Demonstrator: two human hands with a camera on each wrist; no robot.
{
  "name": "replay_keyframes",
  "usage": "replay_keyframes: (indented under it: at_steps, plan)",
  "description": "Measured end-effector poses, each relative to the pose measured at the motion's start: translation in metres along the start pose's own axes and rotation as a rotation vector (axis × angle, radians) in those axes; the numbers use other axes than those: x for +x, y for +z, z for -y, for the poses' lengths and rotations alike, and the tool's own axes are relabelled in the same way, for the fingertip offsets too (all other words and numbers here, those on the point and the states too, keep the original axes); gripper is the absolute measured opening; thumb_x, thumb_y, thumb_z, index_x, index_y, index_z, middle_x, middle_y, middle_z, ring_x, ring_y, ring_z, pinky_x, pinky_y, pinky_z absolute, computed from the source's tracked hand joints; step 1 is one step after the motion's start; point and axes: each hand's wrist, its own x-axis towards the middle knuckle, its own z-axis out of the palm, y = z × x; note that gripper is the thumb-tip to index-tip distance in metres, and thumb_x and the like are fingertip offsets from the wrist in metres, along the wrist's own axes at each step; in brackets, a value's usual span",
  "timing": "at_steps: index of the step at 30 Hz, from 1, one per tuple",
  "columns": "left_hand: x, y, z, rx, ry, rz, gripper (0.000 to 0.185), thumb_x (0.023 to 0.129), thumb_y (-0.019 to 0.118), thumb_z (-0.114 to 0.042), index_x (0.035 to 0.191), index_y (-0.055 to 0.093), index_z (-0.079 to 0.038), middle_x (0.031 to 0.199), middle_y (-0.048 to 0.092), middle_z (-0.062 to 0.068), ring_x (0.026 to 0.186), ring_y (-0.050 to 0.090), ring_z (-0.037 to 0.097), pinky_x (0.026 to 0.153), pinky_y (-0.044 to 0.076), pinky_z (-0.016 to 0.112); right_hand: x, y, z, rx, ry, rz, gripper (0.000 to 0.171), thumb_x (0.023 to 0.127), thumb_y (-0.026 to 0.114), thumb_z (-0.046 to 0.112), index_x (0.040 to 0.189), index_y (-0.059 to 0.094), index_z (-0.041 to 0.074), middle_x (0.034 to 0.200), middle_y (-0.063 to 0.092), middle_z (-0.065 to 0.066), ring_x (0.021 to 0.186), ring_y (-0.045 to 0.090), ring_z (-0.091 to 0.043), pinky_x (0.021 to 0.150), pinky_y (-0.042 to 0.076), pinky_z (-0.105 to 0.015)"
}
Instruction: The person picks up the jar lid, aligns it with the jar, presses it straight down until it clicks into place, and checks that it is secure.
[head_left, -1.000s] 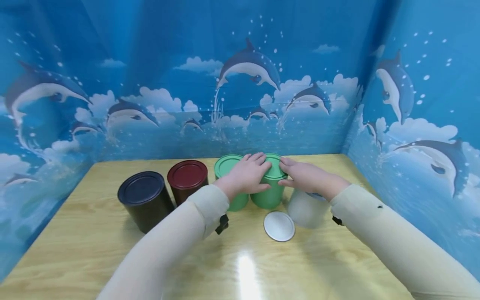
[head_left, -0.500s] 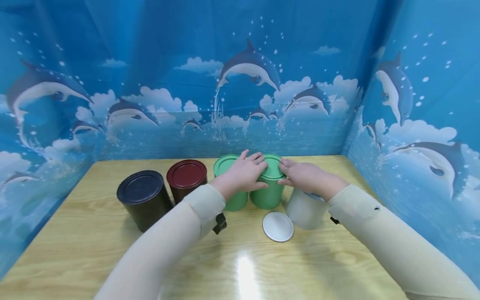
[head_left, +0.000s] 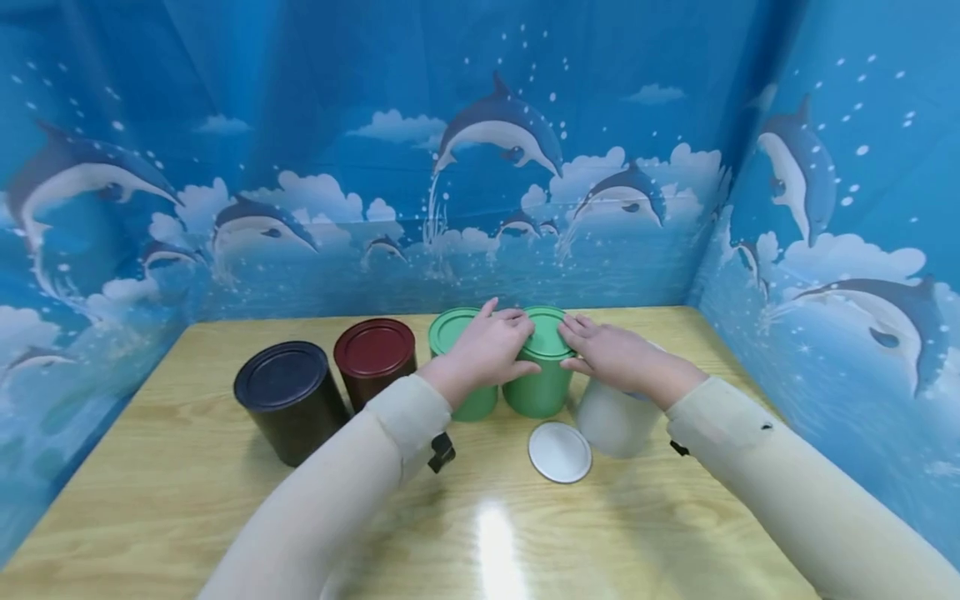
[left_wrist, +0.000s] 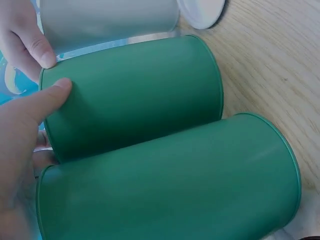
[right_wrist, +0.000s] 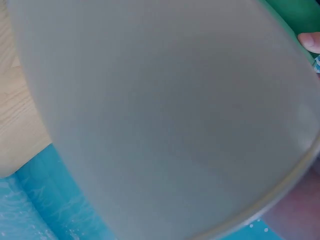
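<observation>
Two green lidded canisters stand side by side at the table's back. My left hand (head_left: 487, 346) lies over the right-hand green canister (head_left: 537, 392), fingers on its lid (head_left: 546, 333) and thumb against its side just under the rim, as the left wrist view shows. From the other side my right hand (head_left: 618, 357) holds the same rim, fingertips on the lid, thumb at the side. The other green canister (head_left: 476, 406) is partly behind my left hand. Beneath my right forearm stands a white canister (head_left: 611, 423), its top mostly hidden; it fills the right wrist view.
A white round lid (head_left: 560, 452) lies flat in front of the white canister. To the left stand a dark red canister (head_left: 375, 348) and a black canister (head_left: 283, 375), both lidded. Blue dolphin-print cloth (head_left: 337, 150) walls the back and sides of the wooden table (head_left: 420, 533).
Both hands stay at the same green canister. My left fingers are a little more bent over its lid, and my right hand has shifted slightly. The canisters have not visibly moved.
</observation>
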Motion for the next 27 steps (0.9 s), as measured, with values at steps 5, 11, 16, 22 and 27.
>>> replay_keyframes:
  at_steps: [5,11,16,22,27]
  plan:
    - [-0.011,0.001,0.001,0.065,0.002,0.068,0.066,0.090,0.054,-0.051,0.143,0.038,-0.015,0.150,0.028,0.006,0.140,0.017,0.022,0.112,0.007,0.050,0.000,0.003,-0.002,-0.008,-0.009,-0.018,0.064,0.100,0.043,0.033,0.146,0.019,-0.005,0.151,0.014,-0.023,0.138,0.015,-0.038,0.106,0.021,-0.057]
    - [-0.030,0.003,-0.002,0.111,0.103,-0.030,0.064,0.090,0.056,-0.047,0.143,0.040,-0.015,0.147,0.035,0.009,0.137,0.026,0.024,0.110,0.011,0.054,-0.006,0.004,0.000,-0.046,-0.001,-0.043,0.063,0.099,0.045,0.031,0.144,0.023,-0.007,0.149,0.017,-0.026,0.137,0.017,-0.039,0.105,0.023,-0.057]
    - [-0.034,-0.002,-0.007,0.105,0.141,-0.074,0.058,0.090,0.058,-0.045,0.140,0.044,-0.019,0.141,0.043,0.009,0.133,0.033,0.024,0.109,0.014,0.055,-0.016,0.000,0.009,-0.092,0.008,-0.058,0.060,0.096,0.053,0.031,0.140,0.036,-0.006,0.143,0.026,-0.033,0.131,0.026,-0.045,0.101,0.031,-0.056]
    - [-0.035,-0.003,-0.014,0.145,0.121,-0.047,0.059,0.089,0.058,-0.047,0.141,0.042,-0.026,0.141,0.043,0.013,0.133,0.034,0.027,0.108,0.018,0.056,-0.023,-0.003,0.016,-0.030,-0.021,-0.038,0.055,0.094,0.056,0.028,0.138,0.042,-0.002,0.140,0.029,-0.036,0.128,0.028,-0.049,0.098,0.035,-0.056]
    - [-0.036,-0.005,-0.020,0.127,0.087,-0.014,0.060,0.089,0.058,-0.047,0.143,0.040,-0.027,0.143,0.040,0.015,0.134,0.031,0.029,0.108,0.016,0.057,-0.025,-0.004,0.016,-0.011,-0.012,-0.023,0.055,0.094,0.057,0.027,0.139,0.041,-0.001,0.140,0.027,-0.037,0.128,0.028,-0.050,0.097,0.037,-0.055]
